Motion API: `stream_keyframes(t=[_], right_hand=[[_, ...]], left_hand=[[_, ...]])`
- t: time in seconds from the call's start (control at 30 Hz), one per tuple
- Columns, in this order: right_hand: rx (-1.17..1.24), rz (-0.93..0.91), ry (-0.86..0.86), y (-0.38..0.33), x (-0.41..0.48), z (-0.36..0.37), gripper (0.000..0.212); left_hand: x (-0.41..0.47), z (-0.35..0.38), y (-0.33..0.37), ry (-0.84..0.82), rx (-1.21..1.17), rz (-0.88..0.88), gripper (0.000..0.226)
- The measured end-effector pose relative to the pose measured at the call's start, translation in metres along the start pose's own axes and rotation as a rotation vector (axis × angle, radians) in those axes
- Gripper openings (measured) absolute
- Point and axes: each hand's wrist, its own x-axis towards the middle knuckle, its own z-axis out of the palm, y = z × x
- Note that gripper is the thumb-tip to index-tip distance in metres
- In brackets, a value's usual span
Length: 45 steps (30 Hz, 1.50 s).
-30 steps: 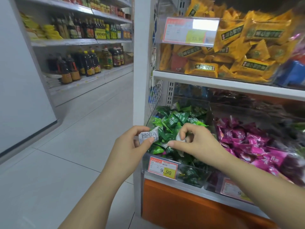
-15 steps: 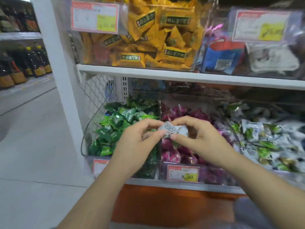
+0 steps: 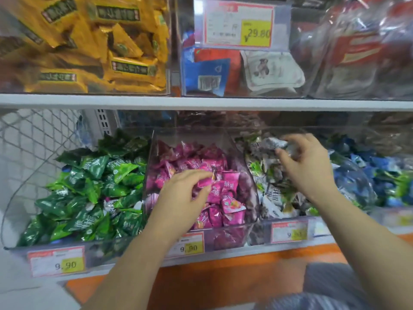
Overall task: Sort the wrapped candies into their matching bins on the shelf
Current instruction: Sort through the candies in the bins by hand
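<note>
My right hand [image 3: 306, 168] reaches over the clear bin of white-and-green candies [image 3: 263, 233] and pinches a white wrapped candy [image 3: 273, 143] in its fingertips. My left hand [image 3: 185, 195] hovers over the bin of pink candies [image 3: 225, 239], fingers loosely curled, thumb and forefinger close together. I see nothing clearly held in it. To the left stands the bin of green candies [image 3: 13, 248]. A white candy [image 3: 110, 205] lies among the green ones. At the far right is a heap of blue candies [image 3: 366, 175].
The upper shelf board [image 3: 201, 102] hangs low over the bins. On it stand clear bins of yellow packets [image 3: 125, 63] and blue, red and white packets [image 3: 223, 72]. A wire mesh side [image 3: 33, 139] closes the left end. Price tags [image 3: 57, 261] line the bin fronts.
The view swung right and closer to the shelf. The hands parted: the right one carried the white candy over the white-candy bin, the left one stayed above the pink bin.
</note>
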Motion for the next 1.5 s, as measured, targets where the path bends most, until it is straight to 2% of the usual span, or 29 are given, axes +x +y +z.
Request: stream_keyframes(t=[0.1, 0.23, 0.33, 0.47, 0.6, 0.7, 0.8, 0.93, 1.1, 1.27, 1.5], right_hand=[[-0.258, -0.030, -0.204, 0.023, 0.001, 0.006, 0.042], [-0.337, -0.111, -0.385, 0.013, 0.004, 0.015, 0.061], [-0.386, -0.151, -0.586, 0.004, 0.014, 0.029, 0.055], [-0.301, -0.088, -0.697, 0.001, 0.028, 0.036, 0.055], [-0.270, -0.089, -0.740, 0.002, 0.029, 0.027, 0.054], [-0.264, -0.128, -0.769, 0.002, 0.019, 0.014, 0.061], [-0.238, -0.164, -0.629, -0.003, 0.011, 0.002, 0.066], [-0.024, -0.278, -0.432, -0.038, 0.009, -0.007, 0.044], [0.190, -0.426, -0.509, -0.107, -0.010, 0.013, 0.026], [0.311, -0.527, -0.531, -0.159, -0.028, 0.035, 0.021], [0.315, -0.628, -0.696, -0.195, -0.059, 0.064, 0.021]], left_hand=[[0.002, 0.000, -0.002, 0.020, 0.025, 0.009, 0.029], [0.003, 0.000, -0.004, 0.035, 0.032, -0.007, 0.028], [0.003, 0.001, -0.005, 0.028, 0.038, -0.018, 0.028], [0.006, 0.002, -0.008, 0.027, 0.045, -0.018, 0.028], [0.005, 0.000, -0.009, 0.033, 0.041, -0.011, 0.028], [-0.002, -0.004, -0.007, 0.029, 0.053, 0.017, 0.027], [-0.007, -0.011, -0.003, 0.026, 0.061, 0.046, 0.026], [-0.015, -0.024, -0.001, 0.069, 0.044, 0.065, 0.025], [-0.035, -0.050, -0.012, 0.126, 0.078, 0.099, 0.020], [-0.058, -0.086, -0.043, 0.216, 0.113, 0.037, 0.023], [-0.097, -0.136, -0.080, 0.367, 0.091, -0.121, 0.019]])
